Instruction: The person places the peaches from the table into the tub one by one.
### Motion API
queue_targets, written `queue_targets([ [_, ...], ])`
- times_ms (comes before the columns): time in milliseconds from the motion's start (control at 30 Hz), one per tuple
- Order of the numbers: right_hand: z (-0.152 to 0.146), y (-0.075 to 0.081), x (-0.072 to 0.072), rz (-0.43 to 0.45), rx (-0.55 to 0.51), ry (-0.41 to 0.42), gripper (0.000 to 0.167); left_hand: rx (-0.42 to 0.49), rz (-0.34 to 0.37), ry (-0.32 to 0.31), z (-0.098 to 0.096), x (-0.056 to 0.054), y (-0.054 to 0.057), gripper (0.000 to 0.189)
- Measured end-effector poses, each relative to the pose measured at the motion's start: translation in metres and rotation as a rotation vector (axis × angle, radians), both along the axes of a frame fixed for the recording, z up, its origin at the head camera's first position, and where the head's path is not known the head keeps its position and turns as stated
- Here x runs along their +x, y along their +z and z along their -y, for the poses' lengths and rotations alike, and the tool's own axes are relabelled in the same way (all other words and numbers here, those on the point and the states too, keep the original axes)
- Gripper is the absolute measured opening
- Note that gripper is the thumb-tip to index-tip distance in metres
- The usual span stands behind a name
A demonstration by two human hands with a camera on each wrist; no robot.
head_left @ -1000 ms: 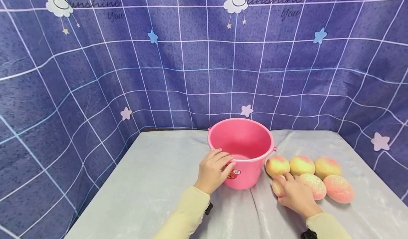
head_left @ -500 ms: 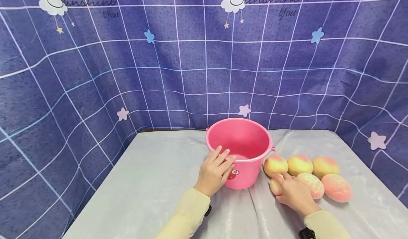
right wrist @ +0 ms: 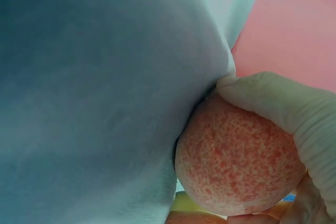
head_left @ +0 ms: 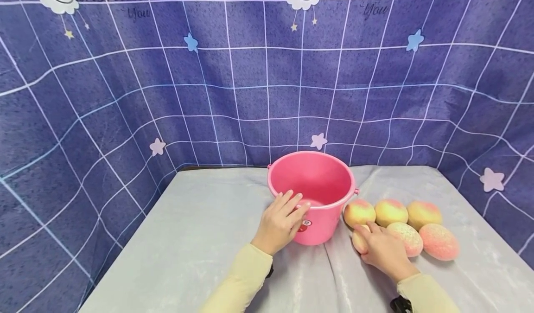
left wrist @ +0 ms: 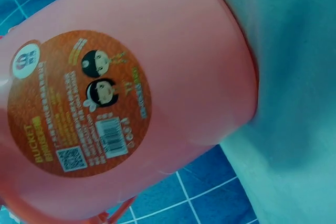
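Observation:
A pink plastic bucket [head_left: 318,227] stands upright on the cloth-covered table. My left hand [head_left: 278,222] rests against its near left side, with fairly straight, spread fingers reaching to the rim. The left wrist view shows the round orange label [left wrist: 79,103] on the bucket's wall; no fingers appear there. To the right of the bucket my right hand [head_left: 385,250] grips a red-speckled peach [right wrist: 239,156] lying on the cloth. The right thumb [right wrist: 262,93] lies along one side of this peach, the fingers partly hidden behind it. From above, only the peach's left end shows.
Three yellow-red peaches [head_left: 390,212] form a back row beside the bucket. Right of my right hand lie a speckled peach [head_left: 406,239] and a pinker peach [head_left: 439,242]. A blue grid-patterned curtain [head_left: 250,72] hangs behind the grey-white table cloth [head_left: 208,220].
My left fingers have straightened and spread at the bucket's rim. My right hand keeps its grip on the peach at the same place. The head view has shifted slightly.

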State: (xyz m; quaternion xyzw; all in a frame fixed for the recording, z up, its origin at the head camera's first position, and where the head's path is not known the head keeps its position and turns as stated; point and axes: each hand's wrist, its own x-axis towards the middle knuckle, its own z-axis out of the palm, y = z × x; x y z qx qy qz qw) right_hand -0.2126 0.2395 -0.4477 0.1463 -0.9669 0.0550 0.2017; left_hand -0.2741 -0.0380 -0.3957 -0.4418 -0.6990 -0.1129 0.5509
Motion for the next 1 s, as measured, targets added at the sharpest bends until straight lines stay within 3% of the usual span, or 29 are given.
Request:
queue_targets([
  [233,-0.003,0.003,0.0,-0.007,-0.012,0.021,0.066,-0.045,0.003,0.012,0.002,0.0,0.004,0.037],
  [567,-0.004,0.007,0.002,0.028,-0.059,0.048,0.064,-0.019,-0.005,0.039,0.001,0.002,0.005,0.04],
  [800,-0.004,0.013,0.003,-0.019,-0.078,0.069,0.061,-0.004,0.03,0.045,0.002,0.005,0.003,0.017],
  [1000,-0.003,0.02,0.004,-0.021,-0.108,0.079,0.06,0.043,0.05,0.035,-0.002,0.006,0.002,0.032],
])
